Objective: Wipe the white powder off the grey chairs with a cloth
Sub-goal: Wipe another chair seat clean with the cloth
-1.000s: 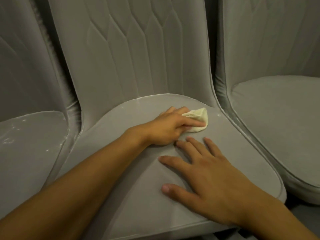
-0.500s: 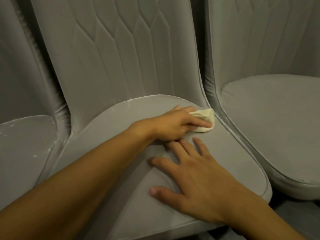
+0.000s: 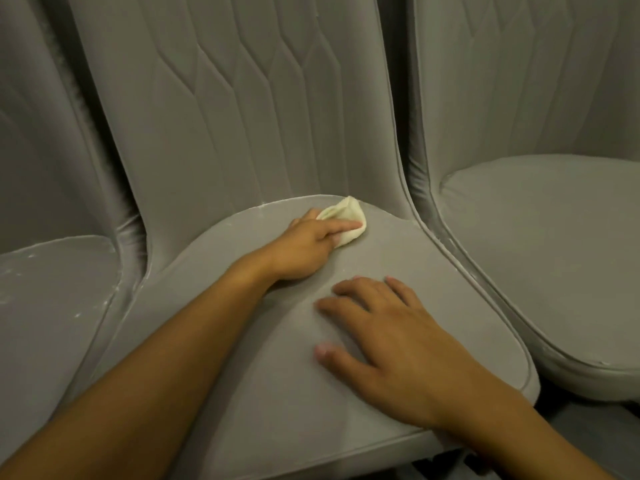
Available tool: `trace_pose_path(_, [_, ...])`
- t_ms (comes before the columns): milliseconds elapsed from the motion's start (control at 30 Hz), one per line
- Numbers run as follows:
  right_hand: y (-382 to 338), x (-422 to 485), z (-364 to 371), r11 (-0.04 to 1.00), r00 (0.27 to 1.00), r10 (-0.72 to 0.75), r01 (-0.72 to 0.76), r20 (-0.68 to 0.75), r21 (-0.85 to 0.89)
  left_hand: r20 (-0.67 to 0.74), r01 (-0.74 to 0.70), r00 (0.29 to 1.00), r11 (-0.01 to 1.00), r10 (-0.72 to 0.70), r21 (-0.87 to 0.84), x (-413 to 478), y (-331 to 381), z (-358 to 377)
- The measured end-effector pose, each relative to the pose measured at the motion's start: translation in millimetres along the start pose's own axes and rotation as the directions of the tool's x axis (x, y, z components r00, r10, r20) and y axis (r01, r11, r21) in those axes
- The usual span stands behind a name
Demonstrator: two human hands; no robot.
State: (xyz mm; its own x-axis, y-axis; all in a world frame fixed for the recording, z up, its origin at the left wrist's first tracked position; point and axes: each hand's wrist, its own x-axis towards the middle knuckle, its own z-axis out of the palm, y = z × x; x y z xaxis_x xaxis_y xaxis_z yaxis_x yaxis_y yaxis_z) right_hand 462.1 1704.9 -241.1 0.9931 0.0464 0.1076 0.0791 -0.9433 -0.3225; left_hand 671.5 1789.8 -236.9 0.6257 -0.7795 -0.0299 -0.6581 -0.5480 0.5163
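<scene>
The left hand [image 3: 304, 247] gripped the cream cloth [image 3: 346, 220], index finger laid along it, pressing it onto the middle chair's seat [image 3: 242, 393] just before the backrest [image 3: 259, 116]; nearer the person, the right hand [image 3: 391, 344] lay flat on that seat, fingers spread; white powder [image 3: 20, 292] flecked the left chair [image 3: 52, 323], outside the left forearm.

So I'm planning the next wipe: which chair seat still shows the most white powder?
The left chair seat, scattered with white flecks; the middle seat and right seat show only edge traces.
</scene>
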Motion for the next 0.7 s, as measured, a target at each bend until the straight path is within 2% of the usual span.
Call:
trace_pose_path(133, [0.2, 3.3, 0.3, 0.962, 0.988, 0.104, -0.071, -0.115, 0.264, -0.151, -0.023, 0.988, 0.946, -0.028, -0.323, -44.5, 12.8, 1.8])
trace_pose_path(200, [-0.3, 6.5, -1.3, 0.856, 0.97, 0.196, -0.097, -0.145, 0.508, -0.209, -0.074, 0.978, 0.903, -0.018, -0.424, -61.2, 25.7, 5.7])
trace_pose_path(267, [-2.0, 13.7, -3.0, 0.701, 0.931, 0.317, -0.1, -0.183, 0.706, -0.214, -0.111, 0.977, 0.881, 0.011, -0.459, -77.8, 40.5, 13.0])
trace_pose_path(333, [-1.5, 21.9, -3.8, 0.576, 0.894, 0.408, -0.094, -0.186, 0.812, -0.172, -0.114, 0.984, 0.88, 0.037, -0.461, -89.6, 52.3, 20.6])
trace_pose_path(367, [0.6, 26.3, -4.7, 0.563, 0.882, 0.433, -0.103, -0.187, 0.82, -0.142, -0.108, 0.989, 0.867, 0.043, -0.487, -95.4, 54.6, 22.3])
trace_pose_path(433, [12.3, 32.7, -8.3, 0.638, 0.868, 0.45, -0.149, -0.209, 0.756, -0.081, -0.079, 0.996, 0.825, 0.041, -0.559, -107.5, 54.1, 19.9])
trace_pose_path(467, [20.2, 34.4, -10.7, 0.695, 0.869, 0.445, -0.184, -0.215, 0.696, -0.068, -0.069, 0.997, 0.842, 0.039, -0.535, -115.1, 49.7, 15.8])
trace_pose_path(500, [28.4, 36.0, -13.7, 0.758, 0.872, 0.44, -0.233, -0.215, 0.609, -0.073, -0.063, 0.997, 0.901, 0.035, -0.429, -122.7, 41.0, 10.2])
trace_pose_path(567, [40.9, 39.1, -21.5, 0.863, 0.868, 0.455, -0.376, -0.197, 0.336, -0.084, -0.033, 0.996, 0.994, 0.024, -0.105, -136.0, 17.5, -2.3])
trace_pose_path(633, [46.9, 44.1, -27.7, 0.856, 0.837, 0.514, -0.513, -0.188, 0.057, -0.08, 0.089, 0.994, 0.985, -0.077, 0.147, -145.0, -5.1, -10.7])
trace_pose_path(700, [45.7, 53.1, -28.4, 0.842, 0.829, 0.532, -0.54, -0.171, 0.0, -0.086, 0.188, 0.982, 0.942, -0.17, 0.28, -151.3, -17.7, -13.8])
